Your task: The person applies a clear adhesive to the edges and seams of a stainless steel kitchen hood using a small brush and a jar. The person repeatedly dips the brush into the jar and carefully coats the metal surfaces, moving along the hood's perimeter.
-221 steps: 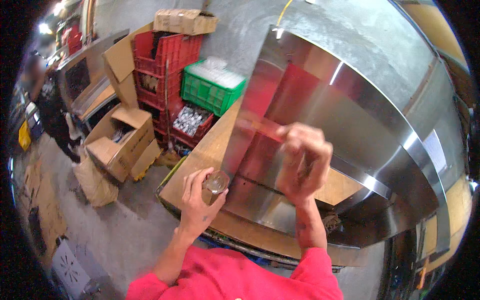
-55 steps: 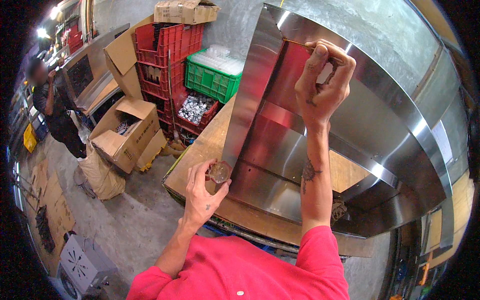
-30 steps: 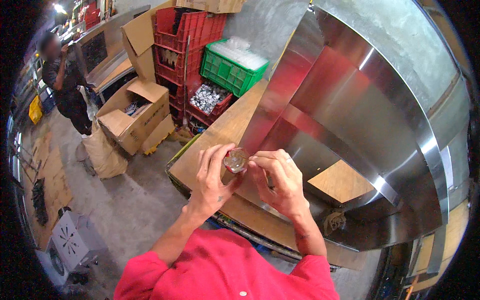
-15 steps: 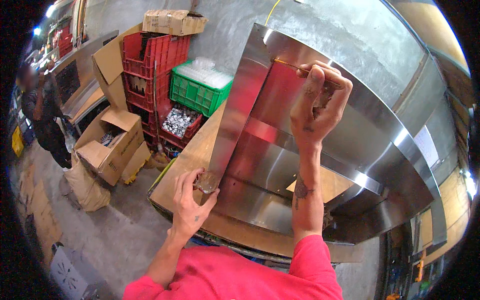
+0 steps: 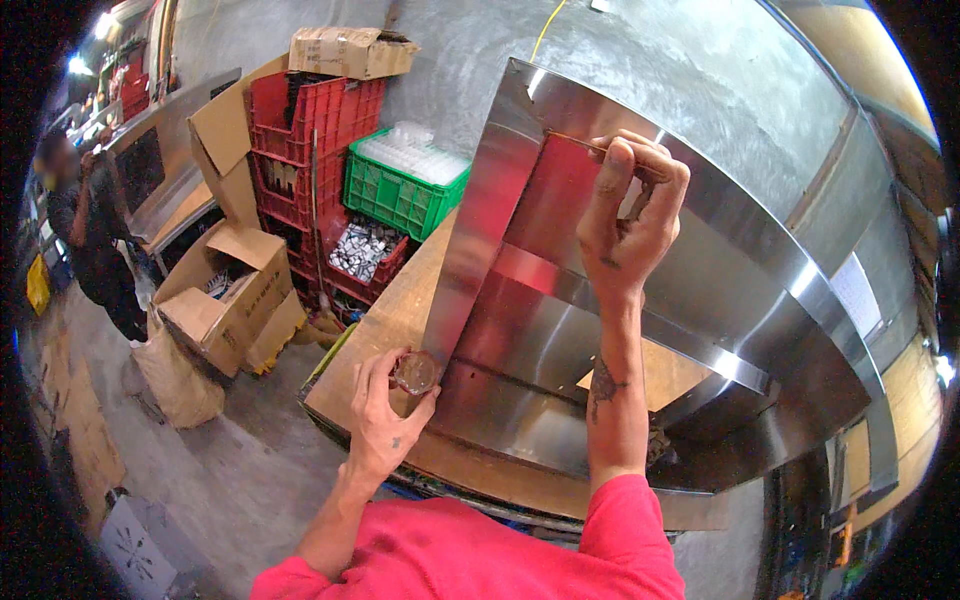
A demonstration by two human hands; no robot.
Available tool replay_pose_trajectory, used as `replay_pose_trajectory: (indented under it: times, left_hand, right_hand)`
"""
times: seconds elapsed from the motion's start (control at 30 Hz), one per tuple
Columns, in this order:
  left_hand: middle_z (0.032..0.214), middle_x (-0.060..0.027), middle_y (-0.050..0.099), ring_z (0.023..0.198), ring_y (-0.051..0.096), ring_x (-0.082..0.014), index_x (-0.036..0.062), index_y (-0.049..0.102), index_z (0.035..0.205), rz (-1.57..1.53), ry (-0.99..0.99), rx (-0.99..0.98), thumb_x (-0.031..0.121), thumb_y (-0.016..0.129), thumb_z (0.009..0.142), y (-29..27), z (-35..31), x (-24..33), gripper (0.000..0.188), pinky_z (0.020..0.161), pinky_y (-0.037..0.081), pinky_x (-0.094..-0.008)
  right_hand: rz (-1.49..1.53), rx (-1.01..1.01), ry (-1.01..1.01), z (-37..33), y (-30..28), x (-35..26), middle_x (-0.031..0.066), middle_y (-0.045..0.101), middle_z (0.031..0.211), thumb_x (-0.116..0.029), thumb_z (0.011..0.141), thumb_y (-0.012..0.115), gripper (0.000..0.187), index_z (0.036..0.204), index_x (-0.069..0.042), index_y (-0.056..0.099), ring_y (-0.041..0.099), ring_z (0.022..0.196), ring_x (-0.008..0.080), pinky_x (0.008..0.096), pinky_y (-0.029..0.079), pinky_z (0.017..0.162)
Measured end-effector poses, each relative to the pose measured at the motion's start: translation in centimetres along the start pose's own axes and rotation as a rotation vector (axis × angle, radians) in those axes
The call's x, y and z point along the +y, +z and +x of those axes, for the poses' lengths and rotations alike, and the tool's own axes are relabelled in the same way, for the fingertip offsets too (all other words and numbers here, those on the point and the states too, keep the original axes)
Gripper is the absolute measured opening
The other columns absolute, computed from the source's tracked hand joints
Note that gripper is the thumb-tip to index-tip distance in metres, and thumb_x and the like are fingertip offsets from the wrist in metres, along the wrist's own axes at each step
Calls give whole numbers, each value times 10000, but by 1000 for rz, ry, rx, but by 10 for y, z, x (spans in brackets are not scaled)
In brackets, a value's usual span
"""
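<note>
My left hand point(image 5: 384, 425) is wrapped round a small clear glass jar point(image 5: 415, 373), held upright over the near left edge of a large stainless steel housing point(image 5: 730, 255). What the jar contains is hard to make out. Stretched out over the housing, my right hand point(image 5: 636, 205) pinches a thin brown stick point(image 5: 573, 139), perhaps a slim brush. Its far tip meets the inner corner where the housing's left wall joins the far side. The shiny metal reflects the red of my shirt.
The housing lies on a wooden-topped table point(image 5: 375, 330). Beyond its left side stand stacked red crates point(image 5: 350, 110), a green crate point(image 5: 405, 195) of clear plastic pieces and an open cardboard box point(image 5: 235, 310). Another person point(image 5: 90, 225) stands at the far left. A grey wall point(image 5: 690, 75) rises behind.
My right hand has shifted slightly left and down, and the stick's tip remains near the same corner. My left hand still holds the jar. The whole view has tilted a little.
</note>
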State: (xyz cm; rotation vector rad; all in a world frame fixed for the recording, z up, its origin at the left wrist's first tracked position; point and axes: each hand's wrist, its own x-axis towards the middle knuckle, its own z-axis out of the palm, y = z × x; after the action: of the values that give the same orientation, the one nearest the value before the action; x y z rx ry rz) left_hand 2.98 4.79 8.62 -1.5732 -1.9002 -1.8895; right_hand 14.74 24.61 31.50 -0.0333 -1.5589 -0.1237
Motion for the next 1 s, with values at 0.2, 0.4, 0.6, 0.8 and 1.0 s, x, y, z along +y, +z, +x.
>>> replay_pose_trajectory:
  times: [0.2,0.4,0.6,0.8,1.0]
  left_hand:
    - [1254,-178,624,1121,620,-346,5,591,1366,17,-10,-17,61,873,824,-2,4,2,614,885,578,-410]
    - [1244,-177,623,1108,618,-347,-2,590,1362,10,21,-3,55,876,821,-5,7,0,614,879,575,-411]
    - [1242,-175,650,1127,641,-344,7,607,1345,30,-10,4,97,894,807,-5,3,1,617,919,563,-424]
    - [1234,-180,643,1124,629,-352,5,603,1351,21,-4,7,80,887,807,-7,3,0,618,915,565,-430]
    - [1244,-185,631,1136,615,-361,-3,593,1356,28,-3,8,64,878,812,-9,1,4,618,924,563,-438]
  right_hand:
    - [-17,5,29,5,5,-7,148,735,1075,-81,1069,662,118,1121,-20,574,719,910,180,310,580,809]
    - [-19,-4,5,4,11,-3,132,745,1053,-67,1077,642,91,1102,-8,577,725,916,150,275,568,819]
    - [-44,0,-4,4,9,-4,129,747,1036,-59,1075,642,83,1093,-8,579,716,897,140,274,566,807]
    - [-43,4,-7,6,10,-5,139,745,1044,-63,1077,638,82,1096,-4,584,714,905,142,276,566,813]
    - [3,0,22,3,9,-7,170,728,1082,-62,1066,653,88,1105,-19,587,719,919,231,353,580,824]
